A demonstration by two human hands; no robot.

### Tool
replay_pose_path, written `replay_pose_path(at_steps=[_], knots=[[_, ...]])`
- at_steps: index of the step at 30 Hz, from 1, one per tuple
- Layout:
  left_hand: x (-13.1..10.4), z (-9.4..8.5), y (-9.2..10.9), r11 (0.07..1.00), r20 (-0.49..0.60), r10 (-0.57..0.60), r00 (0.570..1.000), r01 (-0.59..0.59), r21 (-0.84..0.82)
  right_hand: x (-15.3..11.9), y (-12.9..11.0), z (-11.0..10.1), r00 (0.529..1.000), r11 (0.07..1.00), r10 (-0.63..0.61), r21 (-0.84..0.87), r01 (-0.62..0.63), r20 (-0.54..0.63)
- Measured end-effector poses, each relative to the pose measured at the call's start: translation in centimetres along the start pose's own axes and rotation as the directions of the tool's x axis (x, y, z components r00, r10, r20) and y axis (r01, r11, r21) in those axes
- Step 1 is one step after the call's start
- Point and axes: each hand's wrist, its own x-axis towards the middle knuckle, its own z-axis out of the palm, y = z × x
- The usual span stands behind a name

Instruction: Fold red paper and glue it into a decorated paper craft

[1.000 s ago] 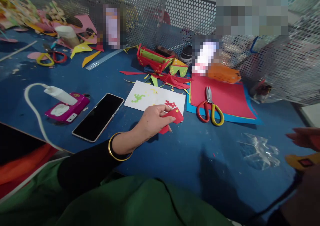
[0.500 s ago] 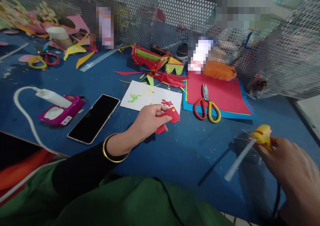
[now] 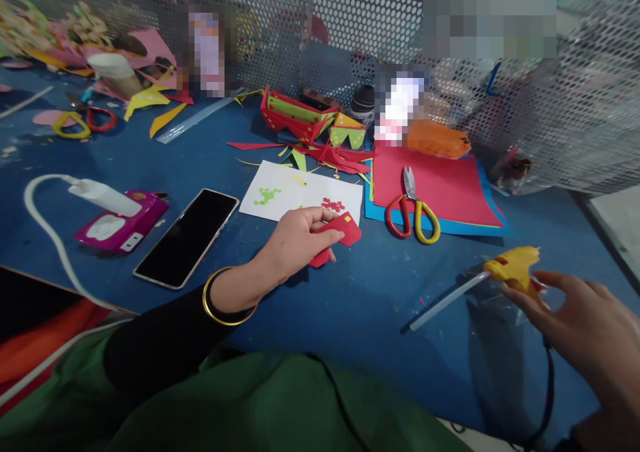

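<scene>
The head view looks down over a green garment in the foreground to a blue desk (image 3: 165,165) scattered with paper craft. Nearest on the right, the right hand (image 3: 583,332) grips a yellow glue gun (image 3: 513,269) low on its body, thumb and fingers wrapped about it with the forefinger stretched forward; a clear glue stick (image 3: 445,300) juts from the gun's back end toward the middle of the desk, and a dark cord (image 3: 549,392) drops from the gun toward the desk edge. The gun is held above the desk, well apart from the paper. Further in, the left hand (image 3: 295,242), with a gold bangle (image 3: 225,297) at the wrist, pinches a small red paper piece (image 3: 340,235) between thumb and fingertips, just at the near edge of a white sheet (image 3: 300,192) that carries little green and red cut shapes.

Judging from how things lie, the cutting looks largely done: scissors (image 3: 414,205) rest closed on a red sheet (image 3: 435,185), and finished red-and-green folded pieces (image 3: 300,115) stand behind. No glue appears to be on the red piece yet, so the joining seems not yet done.

Left of the hand lie a black phone (image 3: 187,237) and a pink charger box (image 3: 120,222) with a white cable. At the back a perforated metal screen (image 3: 350,25) bounds the desk.
</scene>
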Motion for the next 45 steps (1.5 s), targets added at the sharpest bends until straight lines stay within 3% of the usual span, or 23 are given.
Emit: replay_pose_path(at_steps=[3,5,9,12,16,21,26,31,33,36,38,40,42,43,45], knots=[[-0.2,0.0,0.3,1.0,0.025,0.022,0.999,-0.022,0.014,-0.7,-1.4,-2.7,0.998,0.996,-0.015,0.088,0.021,-0.063],[-0.4,0.1,0.4,0.999,0.04,0.038,0.998,-0.039,0.027,-1.2,-3.8,-5.3,0.98,0.965,-0.026,0.25,0.076,-0.199],[-0.6,0.1,0.3,0.997,0.071,0.071,0.995,-0.074,0.028,-1.1,-10.4,-8.8,0.931,0.735,-0.196,0.582,0.348,-0.31],[-0.7,0.0,0.3,0.995,0.087,0.095,0.992,-0.096,0.006,0.2,-14.6,-9.0,0.893,0.497,-0.403,0.772,0.397,-0.199],[-0.7,0.0,0.3,0.992,0.087,0.123,0.989,-0.124,0.006,1.8,-17.9,-8.2,0.852,0.37,-0.524,0.897,0.243,-0.015],[-0.9,0.0,0.5,0.99,0.114,0.129,0.985,-0.135,0.05,2.4,-19.5,-8.0,0.775,0.265,-0.631,0.949,0.173,0.035],[-1.0,-0.1,0.4,0.99,0.139,0.117,0.983,-0.126,0.061,2.2,-19.7,-7.7,0.804,0.273,-0.594,0.933,0.234,-0.027],[-0.7,0.0,0.3,0.994,0.102,0.087,0.991,-0.094,0.062,2.1,-19.1,-7.6,0.799,0.211,-0.591,0.934,0.287,-0.112],[-0.6,-0.1,0.5,0.996,0.036,0.072,0.997,-0.074,0.054,2.1,-18.6,-7.7,0.833,0.159,-0.539,0.957,0.243,-0.122],[-0.5,-0.8,1.0,0.998,-0.057,0.066,0.996,-0.065,0.022,2.2,-17.6,-7.8,0.927,0.072,-0.322,0.972,0.224,-0.19],[-0.3,-1.5,1.5,0.996,-0.112,0.09,0.99,-0.092,-0.016,2.3,-16.8,-7.8,0.953,0.127,-0.186,0.956,0.264,-0.239],[-0.2,-2.5,1.9,0.989,-0.191,0.125,0.974,-0.139,-0.06,2.6,-15.9,-7.4,0.939,0.355,-0.22,0.875,0.33,-0.265],[-0.1,-3.4,2.2,0.979,-0.284,0.147,0.948,-0.181,-0.096,3.0,-15.0,-6.8,0.874,0.597,-0.423,0.651,0.468,-0.241],[0.0,-3.8,2.3,0.973,-0.323,0.157,0.933,-0.201,-0.109,3.1,-14.7,-6.4,0.82,0.655,-0.532,0.512,0.555,-0.209],[0.1,-4.6,2.5,0.964,-0.385,0.168,0.908,-0.233,-0.129,3.4,-14.3,-5.7,0.725,0.671,-0.675,0.293,0.681,-0.138]])
